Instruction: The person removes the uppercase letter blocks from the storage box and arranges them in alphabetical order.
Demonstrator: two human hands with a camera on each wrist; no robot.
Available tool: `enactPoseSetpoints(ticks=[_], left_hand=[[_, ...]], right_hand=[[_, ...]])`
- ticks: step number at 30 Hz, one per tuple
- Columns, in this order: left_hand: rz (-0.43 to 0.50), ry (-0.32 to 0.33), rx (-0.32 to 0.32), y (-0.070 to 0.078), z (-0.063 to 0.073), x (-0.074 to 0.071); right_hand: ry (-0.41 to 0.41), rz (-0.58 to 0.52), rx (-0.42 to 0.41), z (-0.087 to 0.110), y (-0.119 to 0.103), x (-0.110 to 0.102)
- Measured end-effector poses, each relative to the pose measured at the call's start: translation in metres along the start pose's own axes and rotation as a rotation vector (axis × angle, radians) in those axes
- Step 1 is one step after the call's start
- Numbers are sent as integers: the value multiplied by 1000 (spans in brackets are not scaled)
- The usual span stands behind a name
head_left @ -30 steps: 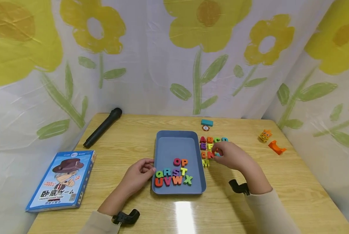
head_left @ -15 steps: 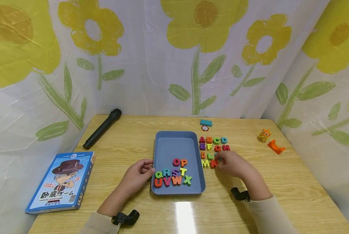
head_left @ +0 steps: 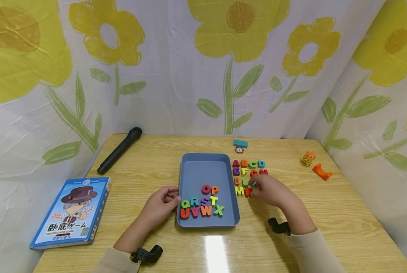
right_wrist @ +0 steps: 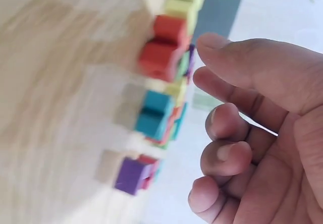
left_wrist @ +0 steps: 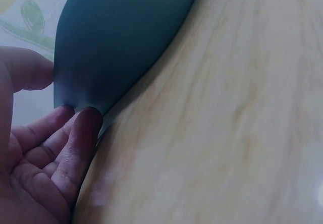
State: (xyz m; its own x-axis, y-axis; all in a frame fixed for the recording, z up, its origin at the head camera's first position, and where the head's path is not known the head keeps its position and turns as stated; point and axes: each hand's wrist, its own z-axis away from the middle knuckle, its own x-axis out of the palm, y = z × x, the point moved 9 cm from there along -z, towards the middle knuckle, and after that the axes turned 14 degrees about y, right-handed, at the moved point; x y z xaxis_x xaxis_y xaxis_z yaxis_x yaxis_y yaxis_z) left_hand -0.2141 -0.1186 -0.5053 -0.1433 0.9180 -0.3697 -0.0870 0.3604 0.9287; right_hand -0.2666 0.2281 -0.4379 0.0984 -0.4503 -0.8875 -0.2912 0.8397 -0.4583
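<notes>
My left hand [head_left: 161, 204] holds the left side of a blue-grey tray [head_left: 206, 156], thumb at the rim and fingers against the outer wall, seen closely in the left wrist view. Inside the tray lie several coloured letter blocks, O and P above rows Q to T and U to X. My right hand [head_left: 269, 190] is over the lower right of the rows of letters beside the tray. Its thumb and fingers are bent next to the red N [head_left: 248, 192], with a small gap showing in the right wrist view. Left of the N is a yellow M [head_left: 239, 191]. The hand hides part of the third row.
Rows of letters, from A [head_left: 236, 163] onward, stand right of the tray. Behind them are a teal block [head_left: 240, 143] and a round chip [head_left: 239, 150]. A microphone [head_left: 119, 151] and a blue game box [head_left: 71, 212] lie left. An orange figure [head_left: 308, 158] and an orange arch [head_left: 322, 171] are far right.
My right hand has carried the red N from over the third row down to the bottom row, beside the M, then nudged it slightly left. The left hand and tray have stayed put.
</notes>
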Motion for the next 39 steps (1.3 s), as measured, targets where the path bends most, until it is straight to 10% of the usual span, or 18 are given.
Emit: enactPoseSetpoints(ticks=[21, 39], left_hand=[[8, 0, 0, -1, -1, -1], [-9, 9, 7, -3, -2, -1]], right_hand=[[-34, 85, -206, -58, -132, 5], [-227, 272, -124, -75, -131, 72]])
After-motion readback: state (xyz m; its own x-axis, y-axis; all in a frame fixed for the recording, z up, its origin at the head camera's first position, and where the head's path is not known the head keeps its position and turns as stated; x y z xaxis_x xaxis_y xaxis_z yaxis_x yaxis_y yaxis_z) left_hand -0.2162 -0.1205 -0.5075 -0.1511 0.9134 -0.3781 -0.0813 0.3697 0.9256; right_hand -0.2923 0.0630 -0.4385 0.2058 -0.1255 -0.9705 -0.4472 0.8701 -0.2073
